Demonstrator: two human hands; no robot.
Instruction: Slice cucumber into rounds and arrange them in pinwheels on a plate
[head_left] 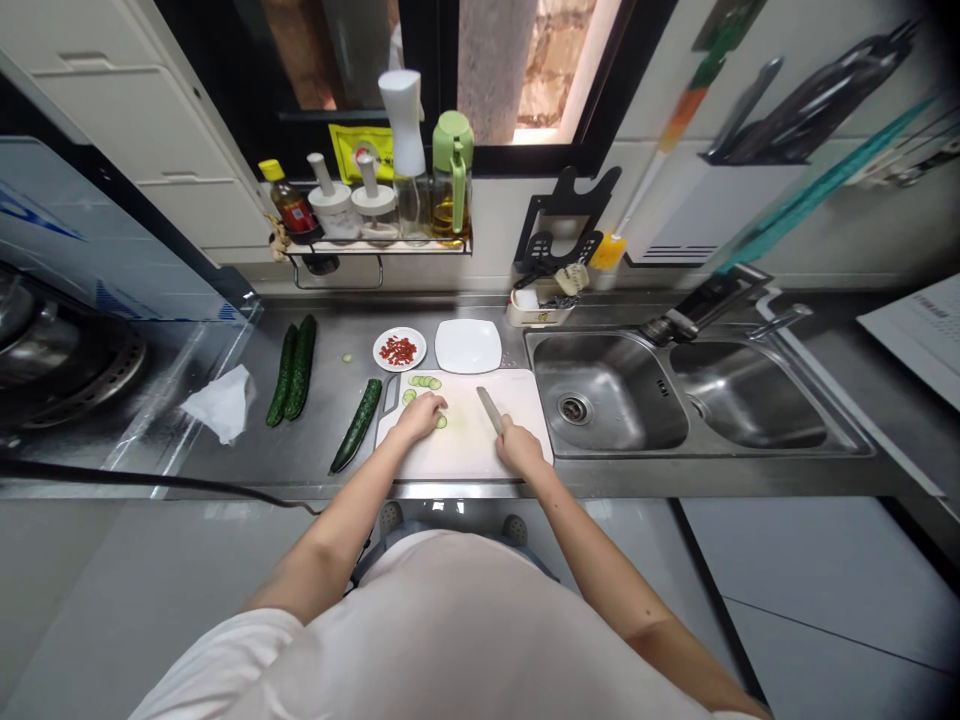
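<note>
A white cutting board lies on the steel counter in front of me. My right hand is wrapped round the handle of a knife, its blade pointing up and left over the board. On the board's left part rests my left hand, fingers bent, touching or just beside a cucumber slice; whether it grips anything is too small to tell. Several slices lie near the board's top left corner, and another sits by my left hand. A cut cucumber lies left of the board.
Behind the board are a plate of red pieces and a white plate. Two cucumbers and a crumpled white cloth or paper lie left. A double sink is right, a bottle rack above the counter.
</note>
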